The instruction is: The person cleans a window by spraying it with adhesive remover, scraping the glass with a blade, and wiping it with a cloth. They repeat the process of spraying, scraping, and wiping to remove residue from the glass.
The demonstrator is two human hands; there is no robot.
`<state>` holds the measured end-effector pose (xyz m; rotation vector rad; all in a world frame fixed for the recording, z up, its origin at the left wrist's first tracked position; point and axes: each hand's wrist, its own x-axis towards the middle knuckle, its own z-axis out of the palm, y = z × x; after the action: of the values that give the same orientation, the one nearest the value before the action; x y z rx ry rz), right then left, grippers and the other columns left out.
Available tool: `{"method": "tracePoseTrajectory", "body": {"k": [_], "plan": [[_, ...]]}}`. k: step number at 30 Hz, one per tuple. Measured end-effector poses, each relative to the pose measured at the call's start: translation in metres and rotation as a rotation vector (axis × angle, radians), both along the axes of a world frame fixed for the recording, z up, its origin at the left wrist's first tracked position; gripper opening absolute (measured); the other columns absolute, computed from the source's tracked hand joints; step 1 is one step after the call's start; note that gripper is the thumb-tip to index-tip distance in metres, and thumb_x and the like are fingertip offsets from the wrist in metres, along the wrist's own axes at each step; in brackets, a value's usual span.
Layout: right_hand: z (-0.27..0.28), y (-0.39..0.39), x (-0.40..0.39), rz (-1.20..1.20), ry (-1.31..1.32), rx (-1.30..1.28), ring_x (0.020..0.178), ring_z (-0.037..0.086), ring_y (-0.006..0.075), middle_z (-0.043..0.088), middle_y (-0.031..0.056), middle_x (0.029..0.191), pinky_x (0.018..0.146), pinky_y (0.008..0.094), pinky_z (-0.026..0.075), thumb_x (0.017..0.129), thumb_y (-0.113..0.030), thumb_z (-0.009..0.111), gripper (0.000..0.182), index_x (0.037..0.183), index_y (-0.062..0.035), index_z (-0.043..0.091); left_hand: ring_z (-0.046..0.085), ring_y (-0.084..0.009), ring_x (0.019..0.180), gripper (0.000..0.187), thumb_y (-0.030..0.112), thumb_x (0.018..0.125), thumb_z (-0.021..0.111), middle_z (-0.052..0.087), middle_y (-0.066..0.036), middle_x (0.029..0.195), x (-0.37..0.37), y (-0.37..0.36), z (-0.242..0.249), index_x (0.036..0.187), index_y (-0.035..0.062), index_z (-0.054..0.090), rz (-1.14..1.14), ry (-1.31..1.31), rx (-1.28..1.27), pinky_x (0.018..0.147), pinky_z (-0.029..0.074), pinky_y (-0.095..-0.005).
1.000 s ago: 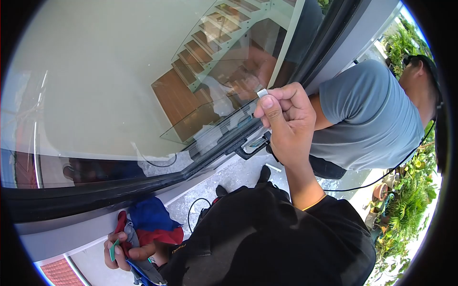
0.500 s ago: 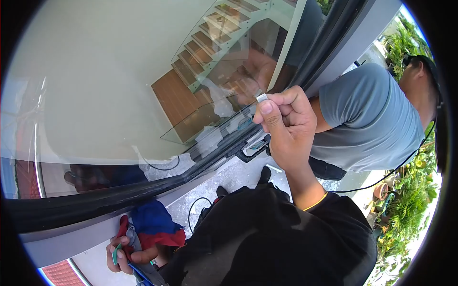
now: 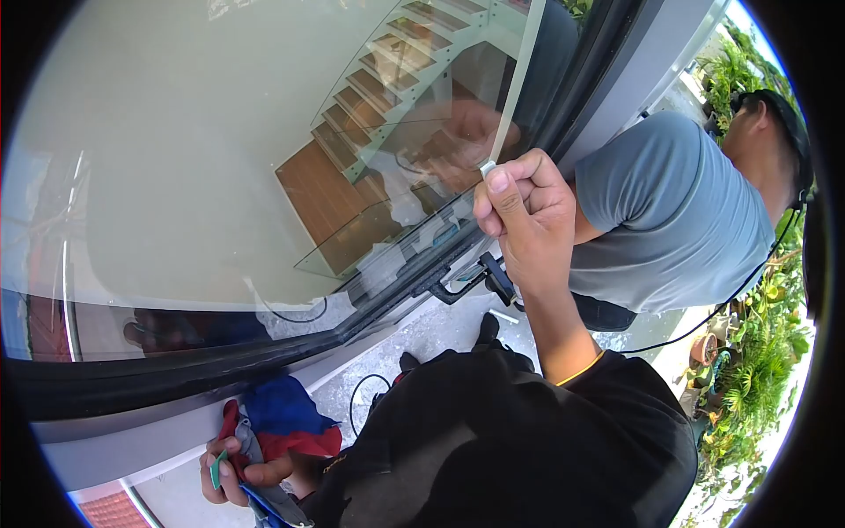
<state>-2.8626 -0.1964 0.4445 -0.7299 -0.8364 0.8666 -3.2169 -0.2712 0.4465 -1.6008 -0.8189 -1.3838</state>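
My right hand is raised close to the window glass, its thumb and index finger pinching a small silvery flat piece. The piece sits at the glass, where the hand's reflection shows behind it. Low at the left, my left hand has its fingers curled around a red, blue and grey cloth and a small green flat piece. The cloth hangs beside the lower window frame.
A black frame borders the glass, with a black handle below my right hand. A person in a grey shirt is close on the right. Potted plants stand beyond. A black cable loops over the floor.
My right hand has shifted slightly up and left, and the small piece is now tilted differently. My left hand keeps the cloth and green piece in nearly the same place.
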Motion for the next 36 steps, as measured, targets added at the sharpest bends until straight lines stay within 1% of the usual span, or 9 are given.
{"method": "tracePoseTrajectory", "body": {"k": [11, 19, 21, 24, 27, 30, 31, 34, 36], "plan": [[0.006, -0.002, 0.003, -0.078, -0.151, -0.007, 0.059, 0.05, 0.0023, 0.063, 0.0034, 0.072, 0.054, 0.017, 0.039, 0.098, -0.013, 0.063, 0.015, 0.091, -0.005, 0.052, 0.055, -0.0189, 0.066, 0.03, 0.019, 0.102, 0.037, 0.05, -0.018, 0.101, 0.008, 0.002, 0.002, 0.105, -0.0068, 0.052, -0.006, -0.05, 0.0, 0.062, 0.051, -0.0313], [0.011, 0.002, 0.002, -0.101, -0.134, 0.034, 0.059, 0.05, 0.0025, 0.062, 0.003, 0.071, 0.054, 0.0178, 0.039, 0.099, -0.012, 0.062, 0.015, 0.09, -0.0051, 0.052, 0.054, -0.0193, 0.069, 0.029, 0.019, 0.102, 0.037, 0.05, -0.018, 0.101, 0.006, -0.002, 0.004, 0.105, -0.0061, 0.051, 0.0, -0.013, -0.04, 0.063, 0.05, -0.0312], [0.008, -0.004, 0.001, -0.074, -0.116, -0.015, 0.059, 0.05, 0.0027, 0.062, 0.0032, 0.07, 0.054, 0.0179, 0.039, 0.099, -0.012, 0.062, 0.015, 0.09, -0.0052, 0.052, 0.054, -0.0192, 0.07, 0.029, 0.019, 0.102, 0.037, 0.05, -0.018, 0.101, 0.006, -0.004, 0.007, 0.105, -0.0061, 0.051, 0.017, 0.004, -0.057, 0.063, 0.05, -0.0309], [-0.008, -0.001, 0.007, -0.033, -0.089, -0.074, 0.059, 0.05, 0.0033, 0.062, 0.0032, 0.071, 0.053, 0.0179, 0.039, 0.098, -0.012, 0.062, 0.015, 0.09, -0.0049, 0.052, 0.054, -0.0188, 0.069, 0.029, 0.018, 0.101, 0.038, 0.05, -0.018, 0.101, 0.007, -0.003, 0.006, 0.105, -0.0066, 0.051, -0.007, -0.007, -0.05, 0.063, 0.05, -0.0306], [0.008, 0.003, 0.009, -0.059, -0.117, 0.001, 0.057, 0.05, 0.003, 0.062, 0.0032, 0.07, 0.052, 0.0178, 0.038, 0.098, -0.013, 0.062, 0.015, 0.09, -0.0054, 0.052, 0.053, -0.0184, 0.066, 0.028, 0.017, 0.101, 0.038, 0.05, -0.018, 0.1, 0.008, 0.001, 0.004, 0.105, -0.0069, 0.051, -0.021, -0.036, -0.01, 0.063, 0.05, -0.0306], [-0.004, -0.002, 0.01, -0.055, -0.137, -0.079, 0.057, 0.049, 0.0028, 0.062, 0.0026, 0.07, 0.052, 0.018, 0.038, 0.098, -0.014, 0.063, 0.016, 0.09, -0.0052, 0.053, 0.053, -0.0172, 0.062, 0.029, 0.022, 0.101, 0.037, 0.05, -0.019, 0.104, 0.003, 0.003, 0.005, 0.104, -0.0023, 0.053, -0.023, -0.005, -0.006, 0.06, 0.047, -0.0273], [-0.009, -0.002, 0.01, -0.055, -0.158, -0.117, 0.057, 0.049, 0.0027, 0.061, 0.0023, 0.069, 0.052, 0.0182, 0.038, 0.098, -0.015, 0.064, 0.016, 0.09, -0.005, 0.053, 0.053, -0.0173, 0.062, 0.029, 0.022, 0.1, 0.037, 0.05, -0.019, 0.103, 0.004, 0.004, 0.006, 0.104, -0.0024, 0.053, -0.007, -0.016, -0.001, 0.059, 0.047, -0.0276], [0.008, 0.0, 0.009, -0.091, -0.158, -0.049, 0.056, 0.048, 0.0019, 0.061, 0.0013, 0.068, 0.051, 0.0182, 0.038, 0.097, -0.016, 0.064, 0.018, 0.089, -0.0054, 0.052, 0.053, -0.0174, 0.062, 0.03, 0.022, 0.1, 0.038, 0.05, -0.019, 0.102, 0.01, -0.001, 0.009, 0.104, -0.0031, 0.053, 0.03, -0.016, -0.03, 0.058, 0.047, -0.0288], [0.006, -0.001, 0.009, -0.098, -0.208, -0.052, 0.056, 0.048, 0.0014, 0.061, 0.001, 0.068, 0.051, 0.0177, 0.037, 0.097, -0.015, 0.064, 0.018, 0.089, -0.0057, 0.052, 0.054, -0.0185, 0.064, 0.029, 0.02, 0.1, 0.039, 0.05, -0.018, 0.101, 0.005, -0.003, 0.008, 0.105, -0.0055, 0.053, -0.025, 0.0, -0.051, 0.06, 0.049, -0.0304]]}}
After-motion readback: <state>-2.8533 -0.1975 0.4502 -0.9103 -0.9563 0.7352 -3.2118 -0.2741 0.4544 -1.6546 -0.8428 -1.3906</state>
